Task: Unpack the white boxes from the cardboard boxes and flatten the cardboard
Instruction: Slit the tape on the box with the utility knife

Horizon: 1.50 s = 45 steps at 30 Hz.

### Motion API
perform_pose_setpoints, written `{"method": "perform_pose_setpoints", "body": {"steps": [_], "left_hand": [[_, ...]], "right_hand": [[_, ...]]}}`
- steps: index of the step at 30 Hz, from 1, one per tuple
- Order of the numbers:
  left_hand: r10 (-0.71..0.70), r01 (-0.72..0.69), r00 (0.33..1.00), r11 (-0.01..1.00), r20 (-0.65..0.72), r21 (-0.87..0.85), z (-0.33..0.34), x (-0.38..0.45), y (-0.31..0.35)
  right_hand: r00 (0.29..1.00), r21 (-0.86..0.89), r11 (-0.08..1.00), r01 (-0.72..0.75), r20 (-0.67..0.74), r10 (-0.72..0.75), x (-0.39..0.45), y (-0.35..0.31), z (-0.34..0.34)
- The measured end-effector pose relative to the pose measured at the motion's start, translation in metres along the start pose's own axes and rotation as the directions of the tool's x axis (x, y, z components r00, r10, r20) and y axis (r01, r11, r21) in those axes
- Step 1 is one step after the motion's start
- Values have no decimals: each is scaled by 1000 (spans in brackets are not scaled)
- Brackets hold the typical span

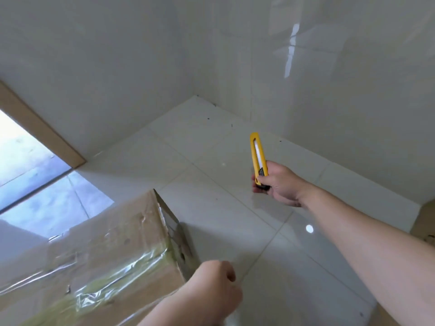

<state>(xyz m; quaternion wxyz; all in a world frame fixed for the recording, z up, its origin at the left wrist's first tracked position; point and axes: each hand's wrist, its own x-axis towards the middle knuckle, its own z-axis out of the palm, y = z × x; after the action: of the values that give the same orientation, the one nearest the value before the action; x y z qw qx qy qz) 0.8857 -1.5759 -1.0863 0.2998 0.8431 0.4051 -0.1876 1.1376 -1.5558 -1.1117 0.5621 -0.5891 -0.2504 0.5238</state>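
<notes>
The right grip [277, 184] is clasping a yellow utility knife [258, 157] above the floor [235, 208] while the curled left grip [211, 285] is steadying the taped cardboard box [94, 255], likely readying a tape cut.

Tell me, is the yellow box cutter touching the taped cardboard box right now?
Apart. The head view shows the right hand holding the yellow box cutter up over bare floor tiles, well clear of the taped cardboard box.
</notes>
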Motion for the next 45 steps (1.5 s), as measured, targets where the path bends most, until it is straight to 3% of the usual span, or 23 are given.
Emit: {"method": "perform_pose_setpoints", "body": {"steps": [3,5,6,7,8,9,10,12,15,17,20,27,32,33,34,35,36,37,39,41,45], "left_hand": [[109,-130,979,985,-175,-114,-21,-11,-3],[19,-159,930,921,-368,-355,-49,-11,-7],[-91,-189,897,806,-433,-560,-66,-13,-11],[-193,-251,877,597,-440,-762,-83,-15,-15],[-227,-320,887,327,-403,-889,-100,-20,-17],[-181,-365,911,60,-370,-929,-114,-27,-19],[-103,-378,925,-143,-366,-915,-123,-35,-20],[15,-399,905,-323,-426,-858,-133,-50,-20],[34,-438,867,-422,-497,-794,-131,-62,-24],[60,-437,863,-411,-502,-800,-126,-66,-31],[166,-406,874,-267,-457,-874,-116,-68,-46],[155,-385,895,-207,-419,-899,-111,-69,-50],[119,-408,900,-108,-419,-907,-113,-60,-51],[118,-431,897,12,-427,-902,-113,-57,-56],[121,-460,888,223,-444,-860,-110,-53,-64],[141,-467,874,504,-465,-726,-106,-49,-74],[198,-439,854,770,-481,-463,-100,-45,-85],[318,-413,842,899,-436,-143,-95,-43,-94],[544,-485,817,828,-192,282,-84,-43,-104],[631,-568,775,712,-23,413,-72,-42,-106],[703,-622,707,560,83,547,-51,-34,-100]], "right_hand": [[987,-1,998,56,150,-55,-26,-25,53],[973,-19,992,121,202,-115,-48,-37,85],[964,-5,989,148,226,-143,-61,-43,99],[953,17,986,165,254,-164,-74,-47,112],[940,46,983,179,288,-184,-88,-50,124],[925,70,980,186,323,-199,-102,-52,136],[914,90,978,186,348,-206,-116,-52,150],[916,103,978,180,345,-205,-137,-51,174],[929,113,980,163,316,-191,-152,-47,196],[916,162,981,103,368,-157,-154,-48,200],[898,191,978,87,410,-160,-151,-49,203],[935,99,956,276,201,-291,-136,-35,221],[958,63,969,238,148,-245,-128,-40,218],[961,67,973,221,153,-229,-127,-41,214],[965,61,976,209,151,-216,-125,-41,208],[969,39,979,202,140,-205,-123,-41,200],[974,4,981,193,119,-192,-121,-40,192],[980,-37,983,178,93,-174,-118,-38,183],[991,-118,984,134,39,-131,-114,-30,168],[995,-206,974,92,-12,-96,-112,-19,155],[997,-311,950,24,-58,-44,-115,4,139]]}}
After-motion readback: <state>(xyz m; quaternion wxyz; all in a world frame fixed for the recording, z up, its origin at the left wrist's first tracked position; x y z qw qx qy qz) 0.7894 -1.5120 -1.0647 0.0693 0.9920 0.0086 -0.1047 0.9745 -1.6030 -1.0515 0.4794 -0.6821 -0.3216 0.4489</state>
